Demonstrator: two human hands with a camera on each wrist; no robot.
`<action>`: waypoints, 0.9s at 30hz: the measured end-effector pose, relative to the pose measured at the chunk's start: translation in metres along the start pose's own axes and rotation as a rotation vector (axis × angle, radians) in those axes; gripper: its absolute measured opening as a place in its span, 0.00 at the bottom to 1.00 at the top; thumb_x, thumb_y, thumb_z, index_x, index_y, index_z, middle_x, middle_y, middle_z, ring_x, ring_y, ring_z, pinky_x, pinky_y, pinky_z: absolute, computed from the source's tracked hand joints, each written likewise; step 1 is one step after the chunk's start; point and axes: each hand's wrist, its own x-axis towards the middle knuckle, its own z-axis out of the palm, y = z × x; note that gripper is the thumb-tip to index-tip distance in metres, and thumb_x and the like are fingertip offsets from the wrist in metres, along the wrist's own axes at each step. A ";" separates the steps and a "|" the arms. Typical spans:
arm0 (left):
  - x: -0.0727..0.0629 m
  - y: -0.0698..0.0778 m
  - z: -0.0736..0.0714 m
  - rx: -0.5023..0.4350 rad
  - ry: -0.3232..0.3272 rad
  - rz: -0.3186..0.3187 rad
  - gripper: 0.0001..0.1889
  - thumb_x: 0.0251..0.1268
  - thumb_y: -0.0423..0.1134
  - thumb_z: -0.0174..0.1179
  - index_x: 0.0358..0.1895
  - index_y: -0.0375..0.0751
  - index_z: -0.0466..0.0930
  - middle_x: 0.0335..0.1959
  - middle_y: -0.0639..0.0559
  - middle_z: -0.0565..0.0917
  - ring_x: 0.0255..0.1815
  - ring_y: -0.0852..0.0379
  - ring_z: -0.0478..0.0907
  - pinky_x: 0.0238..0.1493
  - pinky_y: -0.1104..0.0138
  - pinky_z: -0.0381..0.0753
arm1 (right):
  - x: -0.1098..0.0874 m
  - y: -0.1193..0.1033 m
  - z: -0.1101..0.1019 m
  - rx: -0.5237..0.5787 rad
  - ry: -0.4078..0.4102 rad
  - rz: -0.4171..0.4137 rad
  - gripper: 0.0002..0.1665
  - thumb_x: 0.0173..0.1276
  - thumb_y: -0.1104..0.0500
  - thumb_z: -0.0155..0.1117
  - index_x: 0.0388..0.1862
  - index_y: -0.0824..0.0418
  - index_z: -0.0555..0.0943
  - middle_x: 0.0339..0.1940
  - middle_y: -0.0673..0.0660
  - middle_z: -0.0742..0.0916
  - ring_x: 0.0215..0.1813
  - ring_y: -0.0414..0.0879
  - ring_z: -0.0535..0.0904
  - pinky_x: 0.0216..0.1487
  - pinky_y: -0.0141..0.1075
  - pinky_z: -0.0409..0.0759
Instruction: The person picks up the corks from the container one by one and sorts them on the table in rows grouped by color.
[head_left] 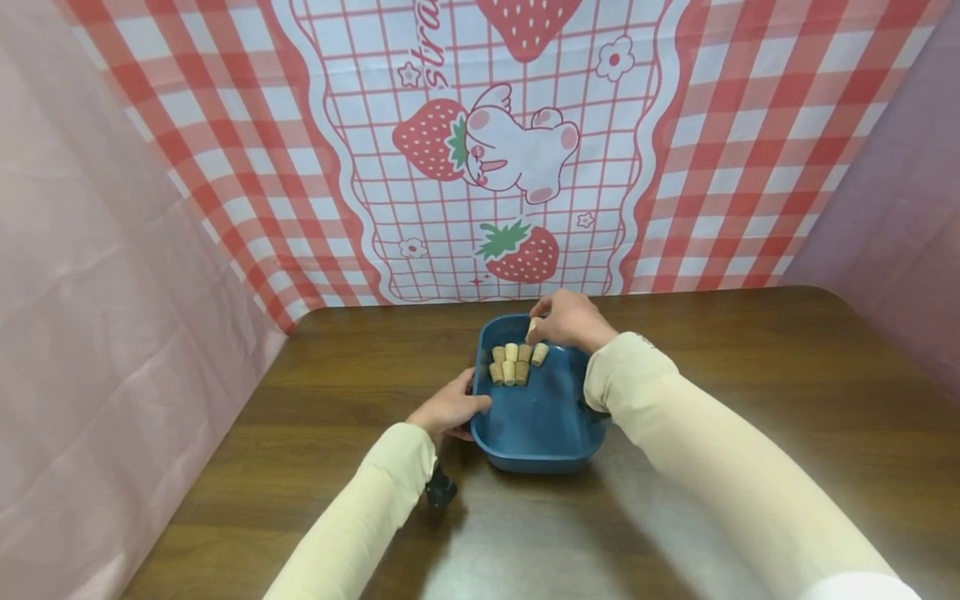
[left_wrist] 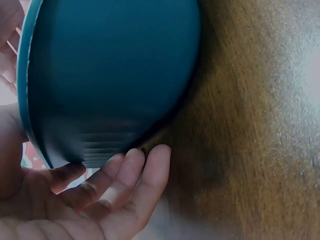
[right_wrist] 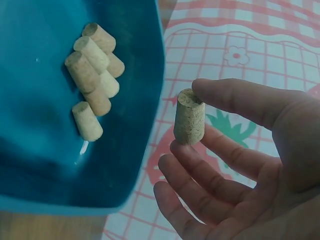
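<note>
Just below the centre of the head view, a blue tray (head_left: 536, 417) is sitting on the wooden table (head_left: 795, 375), and the left hand (head_left: 448, 407) is holding its left side. The thumb is hooking over the rim while the other fingers are lying along the outer wall, probably to steady the tray. Above the tray's far edge, the right hand (head_left: 573, 321) is pinching one cork (right_wrist: 190, 117) between thumb and fingertips, the remaining fingers spreading loosely; that light grip is probably leaving most of the cork's side free. Toward the tray's upper left, seven loose corks (head_left: 511, 353) are lying: six are packing together in two rows, perhaps to keep them orderly, and one is tilting slightly apart at the right.

The right sleeve (head_left: 637, 375) is covering part of the tray's right side in the head view, and fingers are partly hiding the pinched cork there. The left wrist view is showing only the tray's outside, with another hand being cut off at the upper left. A dark object (head_left: 441, 487) below the left wrist is staying hard to identify.
</note>
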 end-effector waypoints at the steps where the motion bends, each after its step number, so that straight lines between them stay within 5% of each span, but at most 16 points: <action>1: 0.000 0.000 0.000 0.000 -0.002 -0.001 0.38 0.65 0.33 0.54 0.80 0.39 0.55 0.63 0.31 0.73 0.37 0.46 0.83 0.33 0.55 0.86 | 0.000 0.000 -0.001 -0.005 -0.001 0.001 0.28 0.66 0.58 0.71 0.63 0.66 0.80 0.63 0.67 0.81 0.61 0.62 0.75 0.62 0.53 0.75; 11: -0.002 0.001 0.001 -0.022 -0.006 0.005 0.38 0.62 0.31 0.54 0.79 0.37 0.56 0.61 0.31 0.75 0.39 0.45 0.83 0.33 0.54 0.87 | -0.009 -0.001 -0.018 -0.054 -0.011 -0.069 0.28 0.67 0.58 0.70 0.64 0.67 0.79 0.60 0.68 0.82 0.61 0.61 0.77 0.61 0.52 0.76; 27: -0.002 0.003 0.000 -0.016 -0.001 0.014 0.38 0.64 0.32 0.54 0.79 0.36 0.55 0.65 0.30 0.72 0.40 0.43 0.84 0.36 0.53 0.87 | -0.019 0.029 -0.040 -0.001 0.046 -0.161 0.26 0.66 0.60 0.71 0.62 0.67 0.80 0.54 0.68 0.84 0.54 0.59 0.78 0.56 0.53 0.78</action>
